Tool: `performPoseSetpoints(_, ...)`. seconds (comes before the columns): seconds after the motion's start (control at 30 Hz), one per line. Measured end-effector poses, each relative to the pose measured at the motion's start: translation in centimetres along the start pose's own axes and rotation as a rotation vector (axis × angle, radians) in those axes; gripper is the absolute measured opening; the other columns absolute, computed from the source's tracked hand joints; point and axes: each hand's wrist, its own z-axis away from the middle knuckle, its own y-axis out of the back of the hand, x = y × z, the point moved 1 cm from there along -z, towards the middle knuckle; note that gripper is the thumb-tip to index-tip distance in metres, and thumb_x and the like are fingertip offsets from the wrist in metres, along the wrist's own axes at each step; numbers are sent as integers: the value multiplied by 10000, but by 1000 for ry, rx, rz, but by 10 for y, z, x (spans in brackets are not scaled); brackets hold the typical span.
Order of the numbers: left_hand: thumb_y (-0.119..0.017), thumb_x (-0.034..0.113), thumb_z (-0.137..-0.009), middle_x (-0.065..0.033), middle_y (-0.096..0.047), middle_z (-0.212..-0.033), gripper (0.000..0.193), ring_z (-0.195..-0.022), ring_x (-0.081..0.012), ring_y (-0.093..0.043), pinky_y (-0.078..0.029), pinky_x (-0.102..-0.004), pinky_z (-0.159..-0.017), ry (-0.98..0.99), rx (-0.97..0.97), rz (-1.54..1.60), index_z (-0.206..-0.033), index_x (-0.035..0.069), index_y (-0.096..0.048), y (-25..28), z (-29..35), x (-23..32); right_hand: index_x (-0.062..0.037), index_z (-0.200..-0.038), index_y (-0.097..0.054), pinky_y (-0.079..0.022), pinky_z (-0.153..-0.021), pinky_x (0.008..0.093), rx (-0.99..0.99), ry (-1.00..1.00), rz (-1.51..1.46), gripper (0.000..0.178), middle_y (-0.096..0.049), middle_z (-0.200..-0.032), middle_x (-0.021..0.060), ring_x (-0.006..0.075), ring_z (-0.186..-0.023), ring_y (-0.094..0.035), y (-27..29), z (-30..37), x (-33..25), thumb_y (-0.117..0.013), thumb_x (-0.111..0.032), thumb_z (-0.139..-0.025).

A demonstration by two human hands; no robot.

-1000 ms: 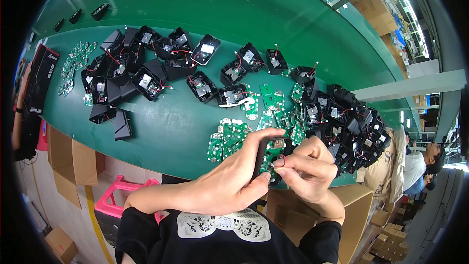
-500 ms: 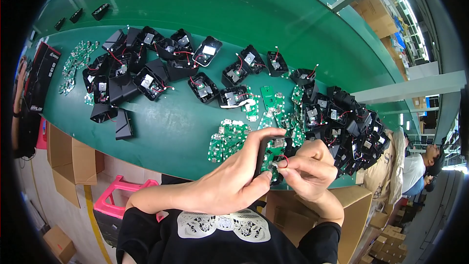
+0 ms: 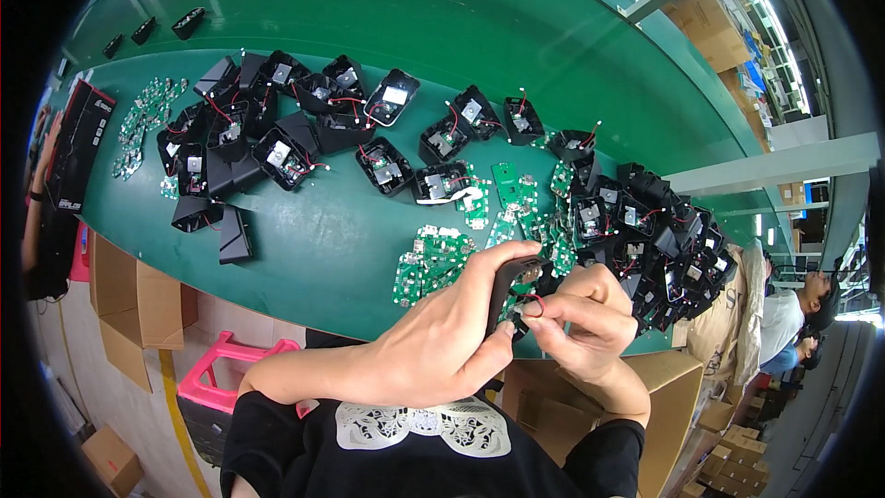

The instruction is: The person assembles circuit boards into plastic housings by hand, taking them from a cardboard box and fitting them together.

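One case (image 3: 499,301) is in hand, up over the table (image 3: 304,254) edge, close to the person's chest. The left hand (image 3: 452,337) wraps it, thumb pressed along the near rim. The right hand (image 3: 585,315) pinches a red wire (image 3: 536,302) near its end between thumb and forefinger, right at the case's board (image 3: 529,280). I'd judge this one partway done: board at the opening, wire seemingly not let go; whether it's joined, I can't tell. Plenty looks left: loose boards (image 3: 433,258) lie piled, and open cases (image 3: 384,166) trail wires. The held case is black, boxy, tilted, with green showing inside.
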Motion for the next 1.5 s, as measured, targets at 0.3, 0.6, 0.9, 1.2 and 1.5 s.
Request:
performPoseSetpoints(0.3, -506, -5, -760, -246, -490, -956, 583, -802, -359, -553, -461, -407, -717, -201, 219, -284, -1279, -41, -243, -7, -1, -2, 31, -849, -631, -475, -460, 185, 114, -387, -455, 179, -566, -777, 69, 103, -578, -601, -12, 4, 0, -697, 69, -686)
performPoseSetpoints(0.6, -401, 52, -825, -220, -433, -1151, 514, -1088, -352, -474, -355, -402, -912, 228, -348, 175, -1295, 49, -195, 24, -5, 9, -96, -851, -710, -443, -463, 217, -224, 116, 166, 271, -580, -813, 44, 104, -581, -556, 17, -23, -16, -799, -155, -602)
performPoseSetpoints(0.9, -433, 39, -808, -231, -436, -1140, 549, -1043, -327, -503, -397, -399, -861, 225, -248, -22, -1301, 17, -191, 24, -9, 16, -27, -841, -682, -426, -425, 223, -70, 273, -33, 230, -635, -736, 55, 137, -505, -528, 5, -24, 1, -739, -8, -618)
performPoseSetpoints(1.2, -496, 11, -787, -272, -422, -1161, 585, -891, -404, -554, -463, -413, -759, -131, 133, -359, -1285, -57, -195, -1, -5, 8, -11, -832, -660, -420, -432, 212, 175, 258, 323, 238, -611, -725, 60, 138, -519, -532, -13, -11, -5, -741, -7, -608)
performPoseSetpoints(1.5, -517, 13, -785, -266, -437, -1149, 588, -907, -398, -553, -467, -412, -750, -74, 180, -256, -1279, -60, -207, -6, -2, -1, -14, -875, -648, -406, -421, 230, 107, 324, 632, 272, -584, -761, 53, 147, -529, -511, -17, -2, -12, -695, 4, -607)
